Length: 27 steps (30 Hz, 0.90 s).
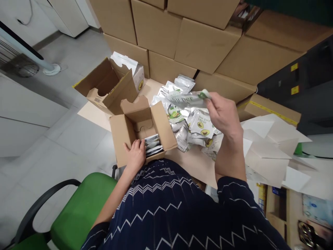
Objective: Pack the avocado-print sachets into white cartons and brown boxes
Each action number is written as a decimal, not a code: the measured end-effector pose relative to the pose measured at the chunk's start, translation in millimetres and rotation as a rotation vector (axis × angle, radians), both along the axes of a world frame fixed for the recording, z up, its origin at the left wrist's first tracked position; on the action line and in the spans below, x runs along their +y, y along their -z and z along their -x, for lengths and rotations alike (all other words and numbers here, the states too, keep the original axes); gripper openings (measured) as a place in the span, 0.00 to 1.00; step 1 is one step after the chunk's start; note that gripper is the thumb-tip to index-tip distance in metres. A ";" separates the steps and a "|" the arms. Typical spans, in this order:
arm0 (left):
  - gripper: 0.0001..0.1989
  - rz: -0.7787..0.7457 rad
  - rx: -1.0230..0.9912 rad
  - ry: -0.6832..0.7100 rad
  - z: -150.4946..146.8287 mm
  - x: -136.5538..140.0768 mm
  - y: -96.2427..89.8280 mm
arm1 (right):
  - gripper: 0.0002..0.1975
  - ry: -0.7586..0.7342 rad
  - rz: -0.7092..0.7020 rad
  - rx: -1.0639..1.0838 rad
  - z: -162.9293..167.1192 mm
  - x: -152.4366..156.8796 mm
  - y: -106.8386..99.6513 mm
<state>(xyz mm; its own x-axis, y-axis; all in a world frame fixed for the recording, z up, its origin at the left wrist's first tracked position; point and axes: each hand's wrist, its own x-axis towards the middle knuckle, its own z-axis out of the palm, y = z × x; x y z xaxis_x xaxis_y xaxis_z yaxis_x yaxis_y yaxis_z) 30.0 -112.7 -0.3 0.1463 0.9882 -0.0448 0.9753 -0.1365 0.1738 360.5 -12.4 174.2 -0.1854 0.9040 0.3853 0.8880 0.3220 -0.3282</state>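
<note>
Our right hand [224, 113] is clamped on one silvery sachet [186, 100], thumb and fingers pinching its end while the rest sticks out sideways over the loose pile [201, 125] on the counter [194, 165]. Lettering and a bit of green show on it.

Our left hand [135, 154] is at the open cardboard box [163, 126], fingers reaching inside, thumb by the left flap. Fingertips partly hidden: they seem to touch the packet row [153, 145], but we cannot tell whether they grip it or only rest there.

The row lies at the near side of the box, packets side by side with their edges up; cut cardboard shows beyond.

On handling: a one-end pinch probably lets the film sag, so we would support the sachet nearer its middle when lowering it. Light left-hand pressure should hold the row neat without creasing it. The right flap leans toward the pile; best to clear its edge from above. Matching the others' direction should help the packets sit flat together.
</note>
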 end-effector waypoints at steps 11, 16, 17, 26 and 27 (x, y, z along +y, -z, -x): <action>0.22 0.039 0.001 -0.004 -2.0 -1.2 -3.6 | 0.15 -0.586 0.443 -0.298 169.2 38.2 38.6; 0.22 0.049 -0.009 0.000 -2.2 -1.7 -3.6 | 0.16 -0.669 0.620 -0.479 199.1 51.0 80.1; 0.22 0.047 -0.010 0.002 -2.4 -1.7 -4.6 | 0.16 -0.683 0.645 -0.495 201.4 51.4 85.1; 0.22 0.054 -0.001 0.000 -3.1 -1.0 -9.5 | 0.17 -0.767 0.803 -0.580 214.4 44.5 120.5; 0.22 0.046 0.003 -0.002 -2.7 -1.0 -8.2 | 0.17 -0.780 0.815 -0.589 215.3 43.6 124.9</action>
